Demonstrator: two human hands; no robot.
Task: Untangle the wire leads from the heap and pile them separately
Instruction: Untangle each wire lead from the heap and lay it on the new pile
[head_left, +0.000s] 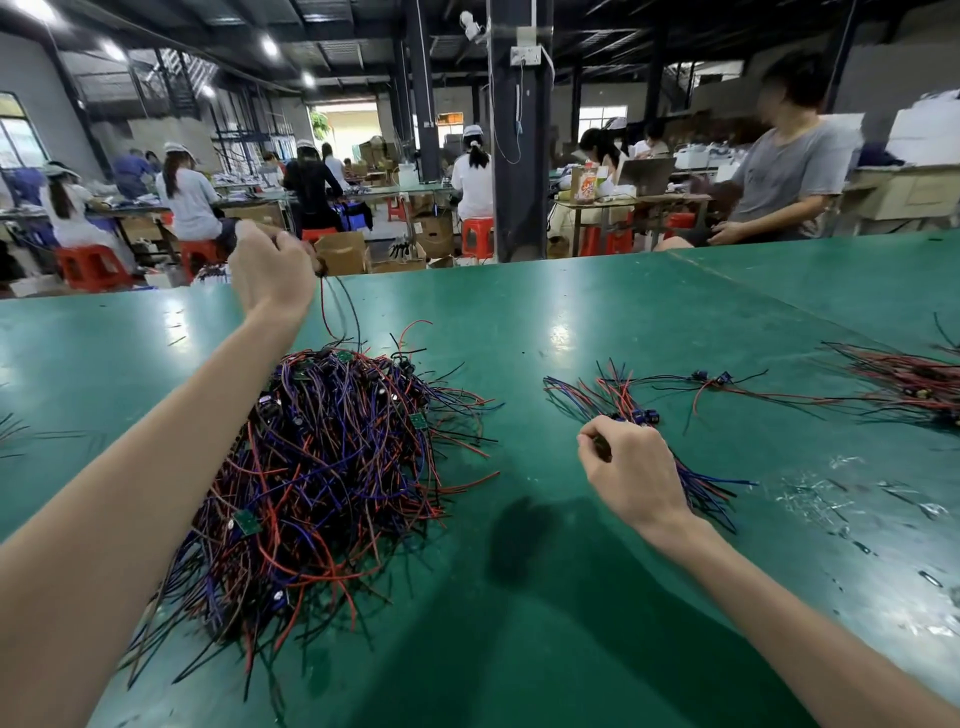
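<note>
While the left grip pinches a lead at upper left (right grip clutches the sorted pile), a yank could drag more of the heap along.

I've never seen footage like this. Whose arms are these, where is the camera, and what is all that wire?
There is no machine here. A person wears a camera on the head, and it looks down at their own bare arms. On the green table lies a big tangled heap of red, blue and black wire leads. The left hand, raised above it, pinches a red-and-black lead that rises from the heap. The right hand is curled round a small sorted bundle resting on the table. Another pile lies at the far right.
</note>
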